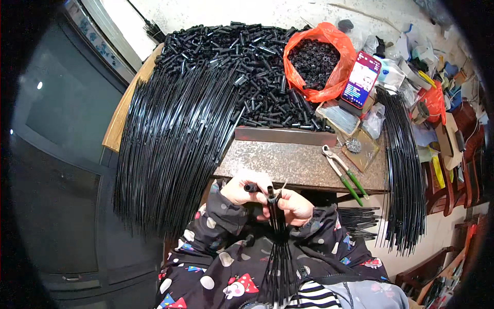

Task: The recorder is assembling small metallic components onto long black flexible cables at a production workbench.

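Observation:
Both my hands are close together in front of my body, just off the worktable's near edge. My left hand [243,188] is closed around a short black plastic tube [250,188], its hollow end facing up. Beside it, my right hand [296,207] grips the top of a bundle of long thin black rods [277,221], which hangs down over my lap. One black tip stands up between the hands. A thin pale point sticks up by my right fingertips; I cannot make out what it is. Some of my fingers are hidden behind the bundle.
Long black rods [175,139] drape over the table's left side, more [404,175] at right. Behind a metal bar [285,136] lie heaped black tubes [216,49]. An orange bag [347,49] holds small black parts. Green-handled pliers [346,175] and a phone [362,80] are at right.

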### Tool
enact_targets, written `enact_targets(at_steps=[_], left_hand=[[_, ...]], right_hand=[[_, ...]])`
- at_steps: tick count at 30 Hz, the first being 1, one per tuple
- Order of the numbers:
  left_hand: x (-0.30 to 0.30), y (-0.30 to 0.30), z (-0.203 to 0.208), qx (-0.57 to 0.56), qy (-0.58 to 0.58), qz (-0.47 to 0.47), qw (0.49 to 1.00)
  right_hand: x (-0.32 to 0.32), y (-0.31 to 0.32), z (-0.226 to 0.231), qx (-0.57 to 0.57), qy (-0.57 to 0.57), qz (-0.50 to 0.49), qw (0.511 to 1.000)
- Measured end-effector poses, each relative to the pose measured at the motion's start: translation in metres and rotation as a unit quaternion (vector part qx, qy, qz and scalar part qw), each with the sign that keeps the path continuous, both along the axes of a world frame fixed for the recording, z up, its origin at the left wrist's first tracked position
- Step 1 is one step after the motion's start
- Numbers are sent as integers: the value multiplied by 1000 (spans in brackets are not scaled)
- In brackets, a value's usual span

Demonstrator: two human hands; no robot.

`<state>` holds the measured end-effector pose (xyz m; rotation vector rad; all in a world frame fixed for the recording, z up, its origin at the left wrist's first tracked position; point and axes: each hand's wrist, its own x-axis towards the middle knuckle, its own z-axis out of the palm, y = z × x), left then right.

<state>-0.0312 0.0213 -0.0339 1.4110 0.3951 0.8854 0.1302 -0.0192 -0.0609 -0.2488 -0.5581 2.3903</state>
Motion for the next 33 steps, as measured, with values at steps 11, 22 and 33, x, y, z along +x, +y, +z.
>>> enact_targets(at_steps=[11,22,33], left_hand=[[-6,12,5,32,130,-27,991],[29,10,27,-251,-32,-32,967],[19,8,51,-141,13,35,989]], right_hand=[[-5,-7,18,-61,-102,-123,985],[-9,-12,10,32,-153,-277,948],[-5,-11,14,-7,-158,-252,955]])
